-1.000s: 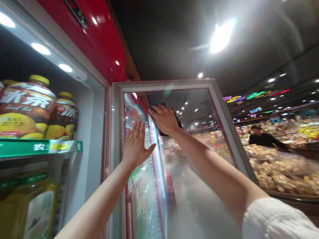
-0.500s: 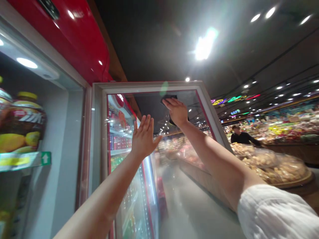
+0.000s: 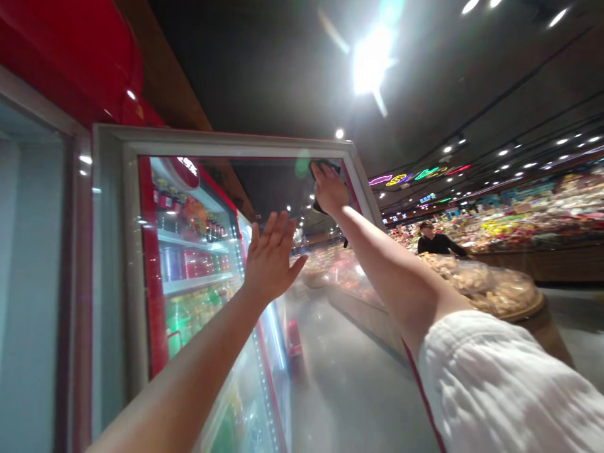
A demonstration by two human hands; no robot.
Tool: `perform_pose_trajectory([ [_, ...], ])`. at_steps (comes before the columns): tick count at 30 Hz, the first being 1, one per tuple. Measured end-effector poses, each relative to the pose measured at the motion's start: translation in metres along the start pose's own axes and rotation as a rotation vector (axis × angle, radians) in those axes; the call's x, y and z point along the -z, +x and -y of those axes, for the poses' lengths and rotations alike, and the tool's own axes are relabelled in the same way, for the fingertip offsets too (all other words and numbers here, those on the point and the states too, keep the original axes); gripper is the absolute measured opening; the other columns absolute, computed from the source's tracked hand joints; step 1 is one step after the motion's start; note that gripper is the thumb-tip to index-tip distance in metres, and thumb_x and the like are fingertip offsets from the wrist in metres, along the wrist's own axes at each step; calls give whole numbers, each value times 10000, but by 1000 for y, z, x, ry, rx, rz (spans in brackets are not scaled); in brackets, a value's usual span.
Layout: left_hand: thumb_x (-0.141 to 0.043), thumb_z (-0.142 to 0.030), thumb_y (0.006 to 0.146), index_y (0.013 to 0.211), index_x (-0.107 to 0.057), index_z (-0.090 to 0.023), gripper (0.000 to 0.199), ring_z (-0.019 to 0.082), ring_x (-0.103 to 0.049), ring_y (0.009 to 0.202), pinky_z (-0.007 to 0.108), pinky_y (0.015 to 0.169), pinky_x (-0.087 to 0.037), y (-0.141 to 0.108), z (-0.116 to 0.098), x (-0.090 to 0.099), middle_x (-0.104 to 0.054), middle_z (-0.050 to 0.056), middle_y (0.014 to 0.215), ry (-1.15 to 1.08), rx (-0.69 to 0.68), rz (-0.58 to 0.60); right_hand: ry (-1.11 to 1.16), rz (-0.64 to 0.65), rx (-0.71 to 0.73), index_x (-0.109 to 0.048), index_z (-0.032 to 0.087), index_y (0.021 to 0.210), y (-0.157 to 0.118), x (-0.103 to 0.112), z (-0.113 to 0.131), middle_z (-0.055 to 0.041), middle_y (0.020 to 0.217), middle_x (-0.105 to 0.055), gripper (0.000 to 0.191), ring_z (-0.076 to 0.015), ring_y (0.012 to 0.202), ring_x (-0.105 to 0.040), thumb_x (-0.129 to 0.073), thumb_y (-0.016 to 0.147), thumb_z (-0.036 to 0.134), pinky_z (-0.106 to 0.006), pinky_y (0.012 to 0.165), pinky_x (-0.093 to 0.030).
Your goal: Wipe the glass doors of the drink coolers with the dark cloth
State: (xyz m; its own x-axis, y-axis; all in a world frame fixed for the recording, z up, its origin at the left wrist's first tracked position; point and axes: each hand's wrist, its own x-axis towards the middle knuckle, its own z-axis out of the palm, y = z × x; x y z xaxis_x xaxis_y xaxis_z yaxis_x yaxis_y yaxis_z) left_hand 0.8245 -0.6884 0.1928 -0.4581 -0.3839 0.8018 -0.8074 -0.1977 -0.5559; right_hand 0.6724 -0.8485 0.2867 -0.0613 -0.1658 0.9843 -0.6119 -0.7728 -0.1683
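Note:
The glass door [image 3: 278, 182] of a fridge stands swung open in front of me, with a grey frame [image 3: 236, 143] around its pane. Near the upper right corner of the pane, my right hand [image 3: 330, 189] presses a dark cloth [image 3: 321, 206] against the glass; most of the cloth is hidden under the palm. Lower and to the left, my left hand [image 3: 270, 261] is open, fingers spread and thumb out, palm toward the pane. Whether its palm touches the glass I cannot tell. Both arms are stretched out.
On the left is the open fridge's side wall [image 3: 31, 264] under a red canopy [image 3: 56, 56]. Bottles on lit shelves show in the pane. To the right, a person [image 3: 436, 241] in black is beside a round display of bagged food [image 3: 500, 289]. A grey floor [image 3: 349, 384] lies below.
My view has turned right, so the door and fridge sit further left and the shelf bottles left the picture. The right hand with the cloth is closer to the pane's upper right corner.

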Motion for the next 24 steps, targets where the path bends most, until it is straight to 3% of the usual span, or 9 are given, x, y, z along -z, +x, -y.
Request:
perform_pose_trajectory([
  [3, -471, -513, 973, 1612, -289, -191, 738, 305, -167, 1586, 547, 1292, -109, -2, -3, -6, -250, 116, 1697, 17, -8, 31, 20, -60, -223, -406, 194, 1582, -9, -17, -11, -160, 1589, -451, 592, -373, 1436, -432, -334, 994, 192, -581, 1109, -428],
  [5, -456, -500, 981, 1618, -272, -207, 724, 311, -183, 1582, 565, 1288, -115, 1, -5, -14, -263, 115, 1693, 29, -5, 29, 16, -80, -286, -426, 224, 1571, -22, -29, -11, -155, 1582, -459, 593, -385, 1422, -443, -306, 992, 182, -613, 1067, -451],
  [8, -435, -477, 990, 1616, -279, -204, 701, 313, -197, 1579, 578, 1284, -124, 16, -11, -29, -283, 121, 1684, 54, 5, 24, 28, -34, -144, -423, 280, 1569, -22, -41, -15, -95, 1604, -441, 618, -342, 1460, -407, -291, 980, 149, -579, 1094, -447],
  [13, -425, -484, 989, 1591, -335, -179, 681, 301, -181, 1584, 584, 1285, -111, 38, -28, -55, -305, 124, 1675, 99, 77, 83, 83, 13, -28, -371, 307, 1593, -6, -49, -54, -79, 1616, -438, 633, -318, 1471, -395, -320, 979, 161, -542, 1106, -443],
  [17, -434, -477, 980, 1588, -347, -200, 674, 289, -184, 1585, 586, 1286, -85, 38, -44, -68, -301, 111, 1678, 122, 174, 86, 30, 57, -30, -392, 255, 1588, -50, -58, -72, -150, 1599, -452, 605, -365, 1420, -454, -346, 989, 184, -583, 1084, -429],
  [20, -432, -448, 980, 1582, -363, -194, 657, 292, -195, 1583, 583, 1289, -74, 34, -56, -76, -314, 109, 1675, 137, 226, 76, 32, 116, -14, -403, 276, 1581, -82, -62, -75, -147, 1606, -442, 599, -371, 1428, -449, -365, 989, 188, -591, 1073, -427],
  [24, -405, -444, 998, 1602, -322, -213, 652, 287, -196, 1583, 579, 1291, -68, 26, -66, -87, -302, 96, 1682, 155, 257, 89, 88, 146, 4, -396, 267, 1585, -82, -63, -79, -130, 1624, -419, 583, -341, 1460, -420, -338, 1009, 196, -536, 1107, -412],
])
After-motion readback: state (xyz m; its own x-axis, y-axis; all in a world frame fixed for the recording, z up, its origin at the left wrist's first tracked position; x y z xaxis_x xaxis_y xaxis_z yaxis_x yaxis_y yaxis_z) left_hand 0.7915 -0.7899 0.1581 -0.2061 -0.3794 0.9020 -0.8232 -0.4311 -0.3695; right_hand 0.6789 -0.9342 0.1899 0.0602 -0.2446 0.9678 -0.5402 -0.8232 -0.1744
